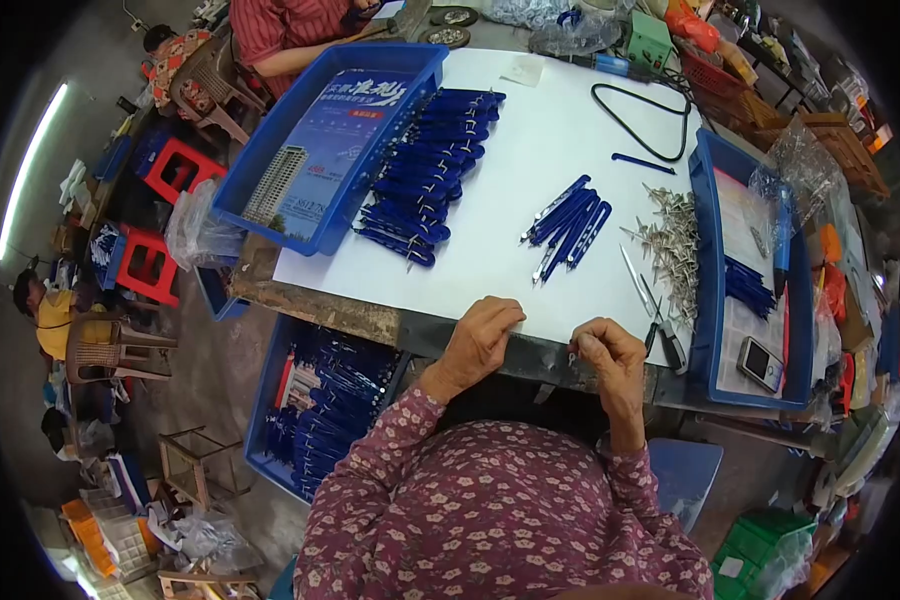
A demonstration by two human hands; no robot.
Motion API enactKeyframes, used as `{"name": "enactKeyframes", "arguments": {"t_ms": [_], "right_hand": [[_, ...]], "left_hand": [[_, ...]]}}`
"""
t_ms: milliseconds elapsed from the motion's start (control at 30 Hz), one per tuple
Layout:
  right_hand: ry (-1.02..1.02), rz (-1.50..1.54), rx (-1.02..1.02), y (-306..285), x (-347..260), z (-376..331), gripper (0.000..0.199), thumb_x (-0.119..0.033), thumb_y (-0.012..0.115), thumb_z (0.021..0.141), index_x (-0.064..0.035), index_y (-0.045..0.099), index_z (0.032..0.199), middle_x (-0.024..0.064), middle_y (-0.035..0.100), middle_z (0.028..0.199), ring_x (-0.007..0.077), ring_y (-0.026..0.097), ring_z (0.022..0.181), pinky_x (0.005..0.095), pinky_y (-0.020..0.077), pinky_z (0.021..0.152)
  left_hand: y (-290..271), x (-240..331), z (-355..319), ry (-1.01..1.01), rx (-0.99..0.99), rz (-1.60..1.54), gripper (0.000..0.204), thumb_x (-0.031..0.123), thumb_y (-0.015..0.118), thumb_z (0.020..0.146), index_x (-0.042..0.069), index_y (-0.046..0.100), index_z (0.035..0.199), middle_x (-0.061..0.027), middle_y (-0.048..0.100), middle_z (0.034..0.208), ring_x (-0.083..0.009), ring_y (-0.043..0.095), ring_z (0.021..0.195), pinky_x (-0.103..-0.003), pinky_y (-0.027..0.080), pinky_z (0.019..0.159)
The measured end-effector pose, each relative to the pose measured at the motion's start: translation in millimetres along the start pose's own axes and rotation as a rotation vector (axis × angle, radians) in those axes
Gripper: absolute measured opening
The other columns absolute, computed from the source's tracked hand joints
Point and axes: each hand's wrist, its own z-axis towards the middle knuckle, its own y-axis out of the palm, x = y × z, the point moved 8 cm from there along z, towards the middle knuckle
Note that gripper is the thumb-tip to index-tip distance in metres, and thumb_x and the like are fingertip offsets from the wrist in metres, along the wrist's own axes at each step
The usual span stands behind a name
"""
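My left hand (482, 338) is closed at the table's front edge, fingers curled; whatever it holds is hidden. To its right, my right hand (611, 355) is pinched, with a tiny light bit at its fingertips too small to name. Beyond both hands lies a small bunch of slim blue pieces with silver metal parts (568, 225) on the white sheet (540, 120). A long row of similar blue pieces (435, 165) lies further left. A heap of small silver metal parts (670, 245) is at the right, beside scissors (642, 290) with dark handles.
A blue tray (320, 245) stands at the far left. Another blue tray (705, 290) on the right holds blue pieces and a phone (760, 363). Below the table, a blue crate (257, 440) holds many blue pieces. A black cord loop (602, 105) lies at the back; a person (280, 35) sits beyond.
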Motion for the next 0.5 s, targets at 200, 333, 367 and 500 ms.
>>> {"name": "enactKeyframes", "arguments": {"t_ms": [200, 333, 367, 500], "right_hand": [[0.035, 0.008, 0.006, 0, 11, -4, 0.02, -0.017, 0.054, 0.083, 0.0016, 0.057, 0.076, 0.0021, 0.054, 0.069, 0.0051, 0.042, 0.062, 0.0188, 0.0338, 0.057], [0.055, 0.01, -0.017, 6, 18, -6, 0.02, -0.018, 0.054, 0.083, 0.0005, 0.057, 0.076, 0.0005, 0.054, 0.069, 0.0043, 0.041, 0.061, 0.0181, 0.0324, 0.056], [0.058, 0.013, -0.023, 7, 21, -7, 0.02, -0.018, 0.054, 0.083, 0.0005, 0.057, 0.076, 0.0005, 0.054, 0.069, 0.0043, 0.041, 0.061, 0.0181, 0.0324, 0.056], [0.095, -0.012, -0.055, 12, 32, -4, 0.018, -0.016, 0.054, 0.084, 0.0003, 0.057, 0.077, -0.0002, 0.054, 0.069, 0.004, 0.041, 0.061, 0.0181, 0.0325, 0.055]], "left_hand": [[1, 2, -4, -0.03, 0.001, -0.016, 0.025, -0.013, 0.05, 0.066, 0.0, 0.055, 0.087, -0.0114, 0.058, 0.087, -0.0269, 0.055, 0.079, -0.032, 0.045, 0.069], [2, 5, -2, -0.023, -0.023, -0.019, 0.026, -0.013, 0.05, 0.064, 0.0, 0.055, 0.086, -0.0108, 0.057, 0.086, -0.026, 0.054, 0.077, -0.031, 0.044, 0.066], [2, 4, -4, -0.029, -0.021, -0.015, 0.026, -0.013, 0.05, 0.064, 0.0, 0.055, 0.086, -0.0108, 0.057, 0.086, -0.026, 0.054, 0.077, -0.031, 0.044, 0.066], [3, 1, -3, -0.039, -0.031, -0.011, 0.025, -0.013, 0.051, 0.065, -0.001, 0.056, 0.087, -0.0113, 0.058, 0.086, -0.0264, 0.054, 0.078, -0.031, 0.045, 0.068]]}}
